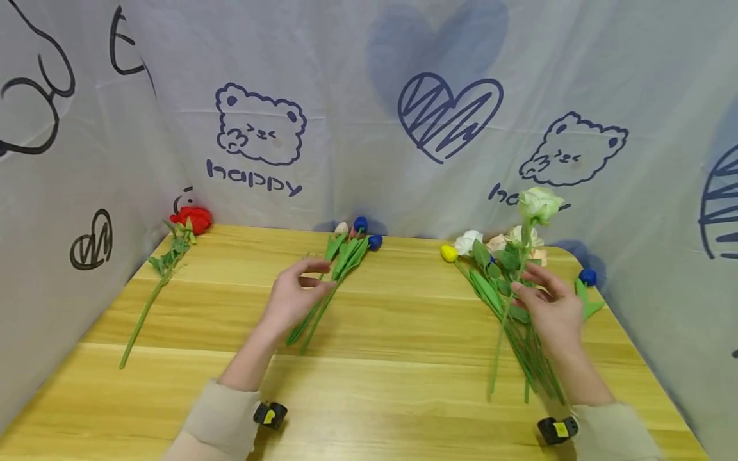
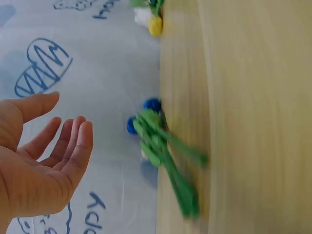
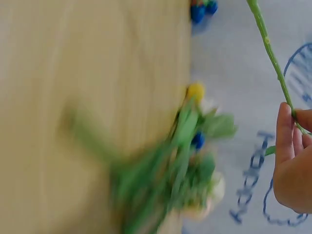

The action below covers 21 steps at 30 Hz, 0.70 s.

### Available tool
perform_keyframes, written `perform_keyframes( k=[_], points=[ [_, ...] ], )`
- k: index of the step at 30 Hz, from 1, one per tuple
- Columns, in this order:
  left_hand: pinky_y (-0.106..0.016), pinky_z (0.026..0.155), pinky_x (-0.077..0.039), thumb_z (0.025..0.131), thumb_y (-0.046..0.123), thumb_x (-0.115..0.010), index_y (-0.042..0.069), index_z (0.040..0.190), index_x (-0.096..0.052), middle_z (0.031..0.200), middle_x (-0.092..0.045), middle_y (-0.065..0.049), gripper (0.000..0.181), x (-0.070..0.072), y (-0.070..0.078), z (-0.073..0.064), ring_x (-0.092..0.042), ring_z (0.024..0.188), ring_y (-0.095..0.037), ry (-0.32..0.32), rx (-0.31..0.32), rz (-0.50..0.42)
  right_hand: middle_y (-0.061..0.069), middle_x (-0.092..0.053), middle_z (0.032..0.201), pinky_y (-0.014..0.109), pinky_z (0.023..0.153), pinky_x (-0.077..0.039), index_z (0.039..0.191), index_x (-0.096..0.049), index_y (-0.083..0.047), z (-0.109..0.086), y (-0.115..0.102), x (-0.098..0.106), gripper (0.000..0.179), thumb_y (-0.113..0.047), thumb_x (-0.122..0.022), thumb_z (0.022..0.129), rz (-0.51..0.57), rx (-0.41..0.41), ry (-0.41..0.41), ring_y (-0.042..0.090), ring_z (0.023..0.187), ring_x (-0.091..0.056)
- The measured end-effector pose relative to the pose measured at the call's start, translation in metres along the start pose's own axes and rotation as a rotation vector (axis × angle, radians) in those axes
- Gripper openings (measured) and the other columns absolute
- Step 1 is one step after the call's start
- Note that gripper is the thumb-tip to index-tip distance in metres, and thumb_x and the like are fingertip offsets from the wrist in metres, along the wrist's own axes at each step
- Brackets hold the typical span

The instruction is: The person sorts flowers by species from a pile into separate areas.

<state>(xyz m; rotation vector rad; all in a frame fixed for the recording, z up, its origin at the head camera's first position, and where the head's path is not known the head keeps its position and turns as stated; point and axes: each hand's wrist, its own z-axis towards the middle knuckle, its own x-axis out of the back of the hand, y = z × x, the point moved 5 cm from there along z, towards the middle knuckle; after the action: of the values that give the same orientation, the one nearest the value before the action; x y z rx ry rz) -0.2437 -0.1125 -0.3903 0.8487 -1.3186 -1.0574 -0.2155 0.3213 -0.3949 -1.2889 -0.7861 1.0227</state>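
Observation:
My right hand [image 1: 555,314] pinches the green stem of a white rose [image 1: 540,205], its bloom raised upright above the other flowers. In the right wrist view the stem [image 3: 273,61] runs between thumb and fingertips. Beneath that hand lies a mixed pile with a yellow tulip [image 1: 449,253], a white bloom [image 1: 468,242], pale roses and leafy stems [image 1: 490,291]. My left hand [image 1: 293,296] hovers with relaxed, spread fingers near a small bunch of tulips [image 1: 348,256] with blue and pale heads. The left wrist view shows nothing between its fingers and the tulips [image 2: 165,161] apart from it.
A red rose [image 1: 193,219] with a long stem lies at the left of the wooden table [image 1: 392,397]. A blue tulip [image 1: 588,277] is at the right edge. A white curtain [image 1: 357,128] with drawn bears and hearts closes off the back and sides.

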Motion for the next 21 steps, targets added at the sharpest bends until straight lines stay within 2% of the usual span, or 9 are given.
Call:
perform_keyframes(
  k=[3,6,11,15,21],
  points=[
    [-0.029,0.08,-0.059,0.096,0.011,-0.075,0.007,0.137,-0.065,0.136,-0.064,-0.014,0.042,-0.015,0.009,0.0,-0.065,0.113,-0.03,0.009,-0.037,-0.056,0.005,-0.067,0.111,0.022,0.069,-0.062,0.138,-0.064,0.001,-0.003,-0.002,-0.029,0.048,0.01,-0.072,0.092,0.062,0.022,0.019,0.008,0.079,-0.069],
    [-0.027,0.079,-0.058,0.095,0.008,-0.076,0.005,0.134,-0.066,0.133,-0.066,-0.014,0.04,-0.029,0.016,0.001,-0.066,0.112,-0.03,0.003,-0.074,-0.118,0.008,-0.067,0.113,0.023,0.072,-0.062,0.139,-0.063,0.001,-0.007,-0.002,-0.056,0.048,0.01,-0.071,0.093,0.096,0.036,0.002,0.008,0.082,-0.069],
    [-0.028,0.081,-0.059,0.095,0.005,-0.076,0.004,0.133,-0.067,0.129,-0.068,-0.015,0.039,-0.047,0.024,0.002,-0.067,0.111,-0.031,-0.044,-0.134,-0.17,0.007,-0.065,0.113,0.025,0.076,-0.063,0.14,-0.063,0.001,-0.014,0.002,-0.098,0.047,0.011,-0.069,0.094,0.146,0.056,-0.042,0.009,0.085,-0.069],
    [-0.032,0.082,-0.06,0.095,0.007,-0.076,0.007,0.132,-0.068,0.128,-0.069,-0.014,0.038,-0.057,0.023,-0.001,-0.068,0.11,-0.03,-0.076,-0.132,-0.164,0.002,-0.065,0.111,0.027,0.077,-0.063,0.139,-0.063,0.0,-0.02,0.004,-0.127,0.047,0.01,-0.07,0.094,0.186,0.054,-0.06,0.009,0.085,-0.069],
    [-0.04,0.081,-0.062,0.097,0.012,-0.075,0.009,0.131,-0.069,0.126,-0.07,-0.01,0.035,-0.071,0.018,-0.004,-0.069,0.106,-0.027,-0.162,-0.095,-0.151,0.003,-0.066,0.111,0.027,0.074,-0.063,0.136,-0.065,0.0,-0.023,0.008,-0.159,0.045,0.01,-0.072,0.093,0.305,0.044,-0.044,0.01,0.084,-0.069]
  ],
)
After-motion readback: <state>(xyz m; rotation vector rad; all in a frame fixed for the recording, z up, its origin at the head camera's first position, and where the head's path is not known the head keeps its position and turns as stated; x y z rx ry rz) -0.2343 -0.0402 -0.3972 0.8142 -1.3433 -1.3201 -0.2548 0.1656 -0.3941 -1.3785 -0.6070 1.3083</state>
